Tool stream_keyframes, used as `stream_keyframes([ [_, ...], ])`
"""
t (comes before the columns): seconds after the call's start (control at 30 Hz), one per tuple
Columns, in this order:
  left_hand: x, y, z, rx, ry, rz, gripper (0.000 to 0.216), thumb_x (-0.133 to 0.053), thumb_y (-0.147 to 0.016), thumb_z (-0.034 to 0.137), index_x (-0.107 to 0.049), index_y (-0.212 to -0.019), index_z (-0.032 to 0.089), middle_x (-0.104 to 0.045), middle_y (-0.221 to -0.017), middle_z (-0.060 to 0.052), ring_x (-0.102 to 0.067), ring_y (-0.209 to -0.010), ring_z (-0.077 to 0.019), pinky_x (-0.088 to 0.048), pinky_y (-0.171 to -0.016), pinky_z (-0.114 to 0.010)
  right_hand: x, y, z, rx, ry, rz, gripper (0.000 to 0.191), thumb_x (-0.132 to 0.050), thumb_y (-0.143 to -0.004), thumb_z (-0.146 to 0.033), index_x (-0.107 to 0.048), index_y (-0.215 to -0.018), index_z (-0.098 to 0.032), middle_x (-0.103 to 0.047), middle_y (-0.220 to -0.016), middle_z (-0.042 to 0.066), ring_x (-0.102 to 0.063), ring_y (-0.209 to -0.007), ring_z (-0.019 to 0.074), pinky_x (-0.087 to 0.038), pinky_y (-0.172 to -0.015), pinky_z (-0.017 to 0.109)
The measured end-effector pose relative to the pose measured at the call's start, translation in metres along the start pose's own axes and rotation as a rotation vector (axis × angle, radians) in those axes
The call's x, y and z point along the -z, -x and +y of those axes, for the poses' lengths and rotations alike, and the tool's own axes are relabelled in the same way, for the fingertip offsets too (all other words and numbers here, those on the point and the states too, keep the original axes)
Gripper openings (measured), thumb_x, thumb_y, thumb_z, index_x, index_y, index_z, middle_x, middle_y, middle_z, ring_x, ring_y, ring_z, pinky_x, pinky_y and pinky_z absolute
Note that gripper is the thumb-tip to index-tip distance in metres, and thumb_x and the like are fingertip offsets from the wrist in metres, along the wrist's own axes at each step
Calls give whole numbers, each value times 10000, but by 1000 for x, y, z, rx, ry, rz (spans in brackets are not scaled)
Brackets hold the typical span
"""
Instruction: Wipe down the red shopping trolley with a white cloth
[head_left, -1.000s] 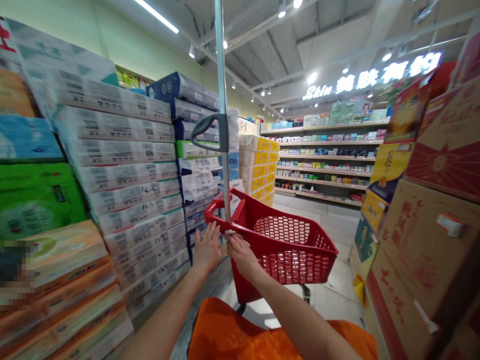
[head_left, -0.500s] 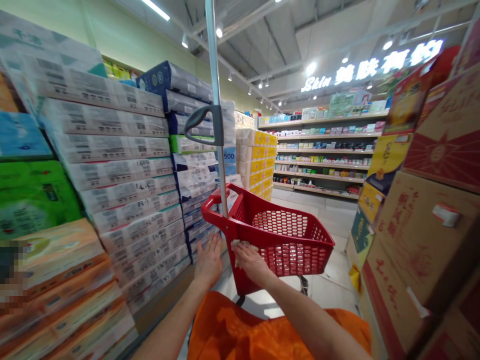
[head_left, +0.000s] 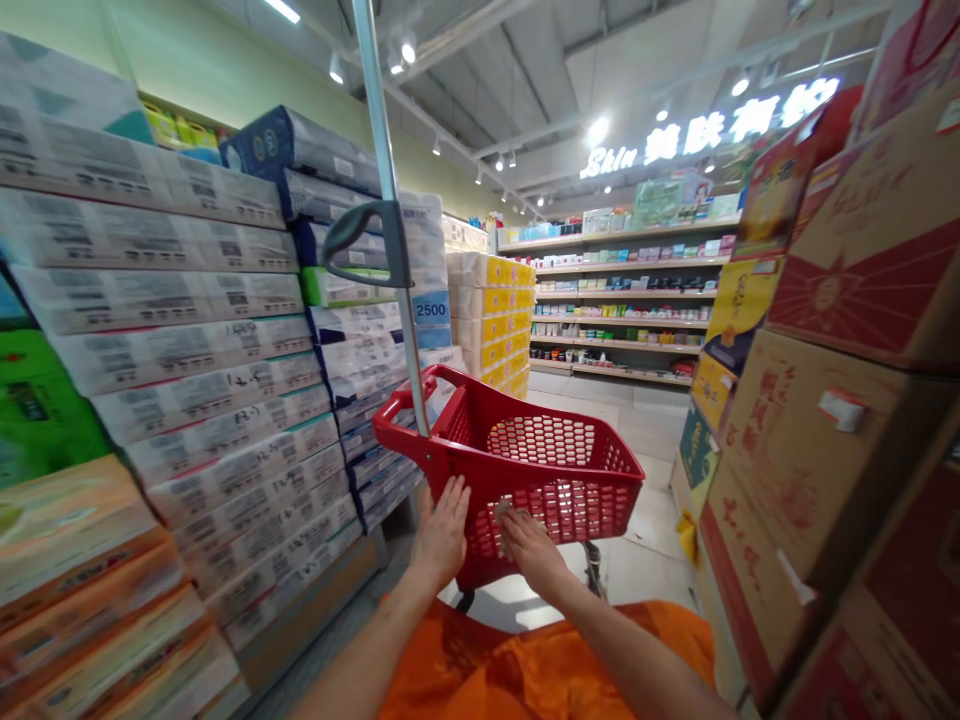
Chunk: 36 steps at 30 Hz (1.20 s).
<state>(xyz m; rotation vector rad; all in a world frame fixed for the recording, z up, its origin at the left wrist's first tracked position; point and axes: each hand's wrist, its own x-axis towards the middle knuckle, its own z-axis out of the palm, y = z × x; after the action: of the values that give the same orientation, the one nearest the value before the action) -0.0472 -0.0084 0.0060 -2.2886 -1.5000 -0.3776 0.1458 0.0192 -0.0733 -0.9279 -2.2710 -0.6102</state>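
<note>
A red plastic shopping basket [head_left: 555, 440] on wheels stands in the aisle just ahead of me, empty inside. Its metal pull handle [head_left: 386, 215] rises from the near left corner, with a grey grip partway up. My left hand [head_left: 442, 530] lies flat on the basket's near wall, fingers stretched upward. My right hand [head_left: 529, 540] presses a small white cloth [head_left: 504, 507] against that same wall, fingers bent over it. Both forearms reach forward over an orange garment [head_left: 525, 670] at the bottom of the view.
Tall stacks of wrapped tissue packs [head_left: 195, 370] line the left side. Brown and red cartons [head_left: 832, 400] are piled on the right. Yellow packs [head_left: 499, 320] stand further along. Stocked shelves [head_left: 630, 300] run across the far end under a lit sign [head_left: 712, 125].
Both hands have slid down from the basket's rim by the handle base onto its near wall. The view has shifted so the basket sits further left.
</note>
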Motion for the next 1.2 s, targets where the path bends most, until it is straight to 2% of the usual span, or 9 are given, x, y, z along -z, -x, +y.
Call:
stream_keyframes([
  [0.17, 2, -9, 17, -25, 22, -38, 612, -379, -695, 164, -318, -1303, 121, -254, -1406, -90, -191, -1302, -221, -136, -1051, -496, 37, -22, 27, -99, 63, 122, 467, -322, -813, -33, -426, -1255, -145, -432, -1301, 68, -269, -1263, 202, -305, -1015, 410],
  [0.23, 4, -14, 27, -53, 27, -47, 609, -379, -699, 169, -320, -1304, 125, -246, -1410, -86, -182, -1304, -226, -130, -1053, -497, 44, -23, 37, -138, 88, 142, 461, -319, -817, -35, -428, -1253, -141, -437, -1296, 75, -274, -1261, 202, -310, -1011, 415],
  [0.43, 6, -27, 52, -159, 29, -45, 611, -393, -705, 192, -313, -1308, 122, -244, -1410, -96, -162, -1309, -237, -126, -1055, -494, 27, 28, 33, -125, 102, 45, 460, -369, -777, -31, -482, -1210, -137, -512, -1223, 86, -381, -1198, 215, -393, -946, 392],
  [0.6, 4, -37, 67, -196, 51, -48, 596, -375, -723, 190, -303, -1310, 116, -230, -1415, -95, -151, -1312, -224, -108, -1056, -495, 44, 26, 51, -199, 125, 113, 483, -329, -797, -20, -420, -1258, -135, -422, -1306, 81, -252, -1270, 201, -319, -1004, 416],
  [0.67, 2, -39, 74, -223, 48, -51, 591, -378, -729, 196, -305, -1309, 113, -231, -1414, -104, -149, -1311, -230, -105, -1055, -496, 43, 34, 59, -267, 137, 118, 461, -335, -810, -37, -434, -1248, -141, -428, -1300, 88, -275, -1261, 205, -320, -999, 428],
  [0.83, -2, -44, 89, -296, 43, -84, 601, -386, -736, 225, -281, -1316, 108, -222, -1416, -117, -144, -1312, -231, -104, -1050, -503, 29, 79, 59, -250, 111, -11, 456, -388, -769, -24, -511, -1184, -166, -534, -1197, 92, -399, -1188, 197, -372, -961, 396],
  [0.9, -4, -47, 94, -311, 42, -93, 611, -385, -736, 227, -261, -1324, 116, -222, -1419, -107, -136, -1315, -223, -96, -1052, -499, 37, 79, 62, -266, 120, 4, 474, -370, -780, -29, -468, -1224, -164, -488, -1246, 88, -348, -1223, 195, -358, -974, 400],
  [1.03, -3, -53, 106, -324, 45, -104, 618, -390, -735, 231, -249, -1328, 126, -211, -1424, -95, -135, -1315, -218, -92, -1053, -489, 59, 59, 77, -344, 164, 96, 473, -325, -824, -49, -385, -1281, -156, -400, -1320, 78, -246, -1273, 191, -311, -1006, 414],
  [1.2, 3, -58, 115, -353, 59, -113, 614, -381, -734, 224, -250, -1326, 123, -212, -1424, -95, -130, -1316, -216, -100, -1051, -495, 53, 75, 79, -299, 154, 42, 501, -323, -768, 25, -474, -1214, -147, -507, -1228, 86, -357, -1217, 197, -398, -940, 400],
])
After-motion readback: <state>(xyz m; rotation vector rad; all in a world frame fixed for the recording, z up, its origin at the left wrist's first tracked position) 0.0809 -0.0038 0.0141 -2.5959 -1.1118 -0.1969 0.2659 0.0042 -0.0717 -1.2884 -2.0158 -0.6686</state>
